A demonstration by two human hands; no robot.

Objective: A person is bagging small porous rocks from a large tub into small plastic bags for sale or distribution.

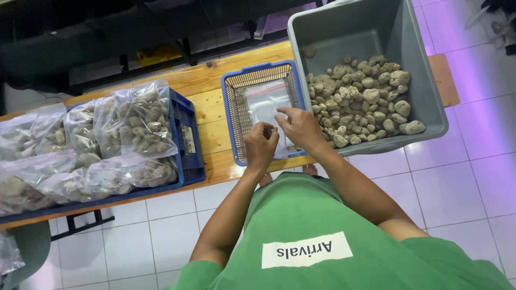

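Note:
My left hand [260,145] and my right hand [300,127] meet over the near edge of a small blue wire-mesh basket [232,102]. Both pinch the near end of a clear empty plastic zip bag [264,102] that lies in the basket. To the right stands a large grey plastic tub [344,27] holding a heap of pale porous stones [361,99]. My right hand is close to the tub's left wall.
A blue crate [188,140] on the left of the wooden bench [210,80] is piled with several clear bags filled with stones [137,121]. White tiled floor [451,188] lies below and to the right. Dark furniture stands behind the bench.

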